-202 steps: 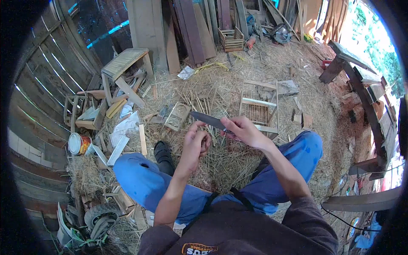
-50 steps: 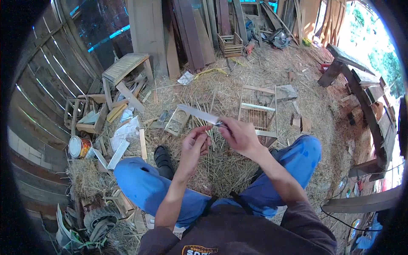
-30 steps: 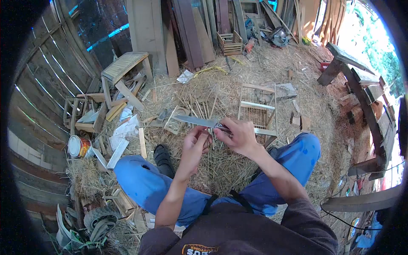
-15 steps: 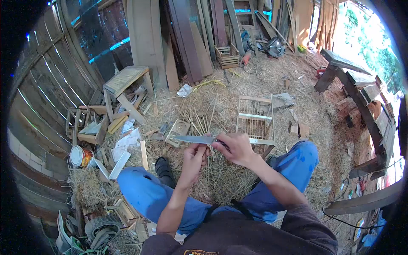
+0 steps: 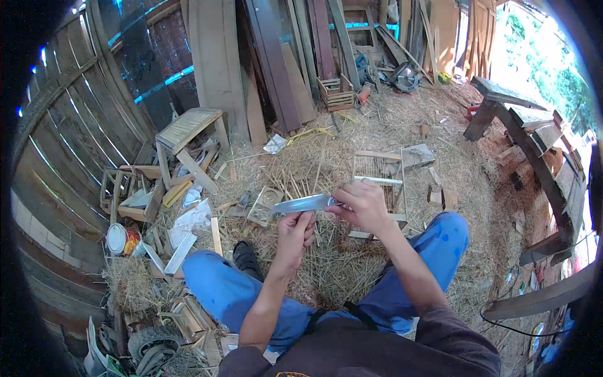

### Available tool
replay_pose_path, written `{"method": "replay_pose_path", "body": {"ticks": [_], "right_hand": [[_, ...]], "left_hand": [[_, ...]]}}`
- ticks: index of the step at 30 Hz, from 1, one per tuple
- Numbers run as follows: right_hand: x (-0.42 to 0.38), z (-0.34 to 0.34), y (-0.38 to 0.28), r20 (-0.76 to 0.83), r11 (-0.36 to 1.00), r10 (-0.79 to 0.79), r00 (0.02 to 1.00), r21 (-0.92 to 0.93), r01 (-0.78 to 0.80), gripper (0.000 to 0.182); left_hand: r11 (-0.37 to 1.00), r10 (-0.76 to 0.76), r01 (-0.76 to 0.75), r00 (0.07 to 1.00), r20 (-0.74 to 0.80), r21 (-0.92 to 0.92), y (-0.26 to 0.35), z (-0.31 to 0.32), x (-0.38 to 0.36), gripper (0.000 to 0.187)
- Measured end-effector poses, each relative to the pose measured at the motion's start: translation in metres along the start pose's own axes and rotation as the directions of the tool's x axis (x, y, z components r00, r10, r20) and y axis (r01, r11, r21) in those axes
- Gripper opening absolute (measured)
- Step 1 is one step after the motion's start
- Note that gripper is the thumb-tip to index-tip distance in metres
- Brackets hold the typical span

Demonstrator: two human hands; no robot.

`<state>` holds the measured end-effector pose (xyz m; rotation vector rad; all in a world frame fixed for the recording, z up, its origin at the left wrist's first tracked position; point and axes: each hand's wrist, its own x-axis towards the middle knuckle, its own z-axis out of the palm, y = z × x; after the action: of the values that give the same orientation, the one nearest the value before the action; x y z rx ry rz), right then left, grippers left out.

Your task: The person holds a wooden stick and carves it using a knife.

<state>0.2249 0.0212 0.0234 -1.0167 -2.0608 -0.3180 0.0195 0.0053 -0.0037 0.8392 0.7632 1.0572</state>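
Observation:
A knife (image 5: 304,204) with a broad shiny blade is held level over the straw-strewn floor, its tip pointing left. My right hand (image 5: 363,206) is closed around its dark handle. Just under the blade, my left hand (image 5: 293,240) has its fingers curled and thumb pressed in, close against the lower edge. Whatever those left fingers hold, if anything, is too small to make out. Beyond the hands a slatted wooden frame (image 5: 379,181) lies on the floor, and a small wooden piece with a round recess (image 5: 266,202) rests left of it.
Cut stalks (image 5: 300,182) and straw cover the ground between my knees. On the left are a small wooden stool (image 5: 190,129), a paint can (image 5: 118,239) and scrap wood. Tall boards (image 5: 276,69) lean at the back beside a small crate (image 5: 336,93). A rough bench (image 5: 534,138) stands right.
The knife has shifted slightly right, and its blade face now catches more light. My left hand has moved a little right with it, while my right hand has risen slightly over the handle.

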Motion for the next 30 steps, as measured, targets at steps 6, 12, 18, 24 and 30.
{"method": "replay_pose_path", "body": {"ticks": [6, 12, 18, 24, 30], "right_hand": [[0.006, -0.012, 0.021, -0.066, 0.984, 0.109, 0.992, -0.134, -0.117, 0.026], [-0.001, -0.005, -0.005, 0.039, 0.992, 0.106, 0.994, -0.076, -0.103, 0.026], [0.006, -0.01, 0.019, 0.016, 0.975, 0.152, 0.988, -0.168, -0.148, 0.024], [-0.012, 0.011, -0.005, 0.058, 0.995, 0.104, 0.993, -0.018, -0.103, 0.021], [-0.01, 0.014, 0.004, 0.077, 0.959, 0.279, 0.957, -0.083, -0.272, 0.023]], "left_hand": [[0.997, 0.044, -0.042, 0.998, -0.033, 0.057, 0.016, -0.002, -0.008, 0.037], [0.984, 0.102, -0.094, 0.994, -0.046, 0.15, 0.001, -0.007, -0.009, 0.035], [0.986, 0.046, -0.035, 0.997, -0.064, 0.163, 0.003, -0.001, -0.014, 0.038], [0.984, 0.017, -0.006, 0.998, -0.058, 0.181, -0.016, -0.007, -0.013, 0.038], [0.992, 0.021, -0.019, 1.0, -0.015, 0.123, -0.011, 0.003, -0.008, 0.039]]}}
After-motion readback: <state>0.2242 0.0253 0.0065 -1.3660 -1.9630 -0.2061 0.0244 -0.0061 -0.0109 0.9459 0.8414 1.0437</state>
